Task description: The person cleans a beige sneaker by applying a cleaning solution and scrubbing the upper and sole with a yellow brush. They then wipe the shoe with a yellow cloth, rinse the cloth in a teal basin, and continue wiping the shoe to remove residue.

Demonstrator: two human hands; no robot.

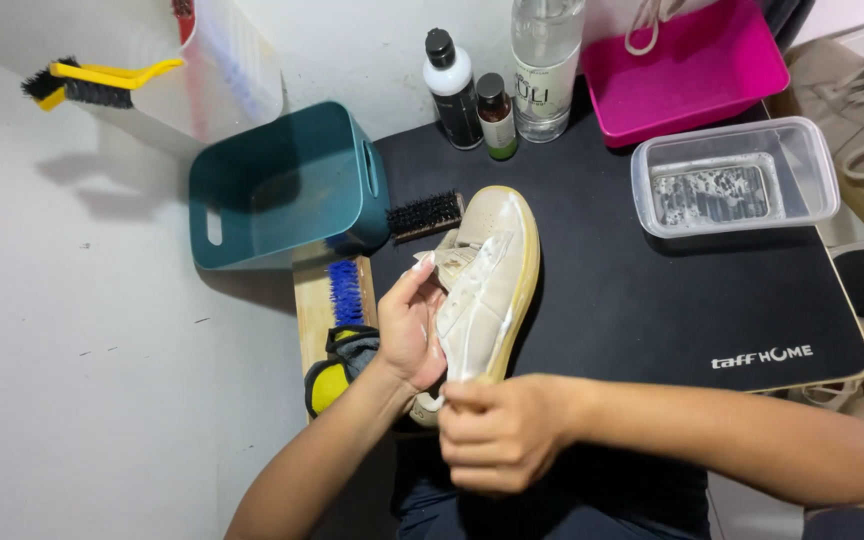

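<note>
A cream sneaker [487, 270] with a yellowed sole lies on its side on the black mat [652, 300], toe pointing away from me, foam on its upper. My left hand [410, 325] holds the shoe at its opening, fingers along the tongue. My right hand [497, 430] is closed at the heel end; whatever it grips is hidden in the fist. A black-bristled brush [425, 215] lies just left of the toe.
A teal bin [287, 190] stands at the left, a blue-bristled brush [345, 292] and a yellow-black cloth [337, 370] below it. Three bottles [497, 85] stand at the back. A clear tub of soapy water [732, 178], a pink tray [687, 70] and another shoe [862, 130] are on the right.
</note>
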